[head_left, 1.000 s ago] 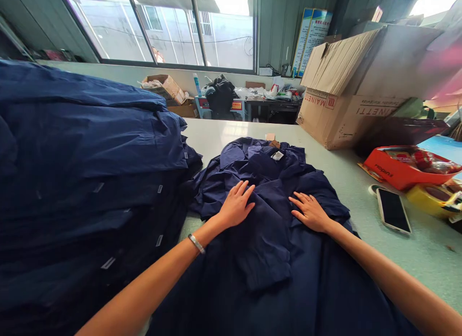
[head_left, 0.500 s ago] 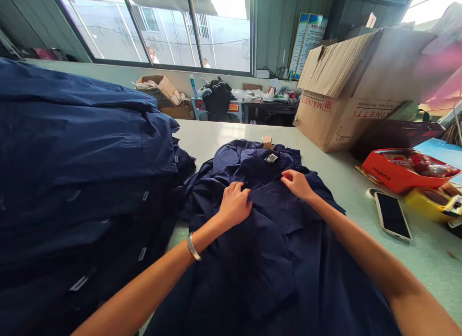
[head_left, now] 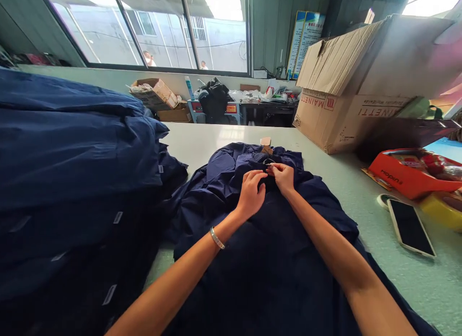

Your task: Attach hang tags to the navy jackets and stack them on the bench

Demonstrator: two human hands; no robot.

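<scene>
A dark navy garment (head_left: pixel 231 259) lies spread before me on the table, its gathered neck end pointing away. At the neck, my right hand (head_left: pixel 282 178) pinches a small white label (head_left: pixel 269 165), partly hidden by the fingers. Close on its left, my left hand (head_left: pixel 252 194) hovers over the cloth with thumb and fingers apart and fingertips near the label; a silver bracelet (head_left: pixel 216 238) circles that wrist. Just beyond the hands, a pale hang tag (head_left: pixel 265 141) and a brown tag (head_left: pixel 267 149) stick out from the collar.
A tall stack of navy garments (head_left: pixel 72 158) rises on the left. On the right are a large cardboard box (head_left: pixel 335 117), an orange box (head_left: pixel 400 177), a phone (head_left: pixel 411 227) and a yellow object (head_left: pixel 445 208). A cluttered bench (head_left: pixel 267 102) stands beyond the table (head_left: pixel 202 134).
Both hands have moved toward the collar and closer together. My right hand has taken hold of the white label; my left has shifted right and away from me.
</scene>
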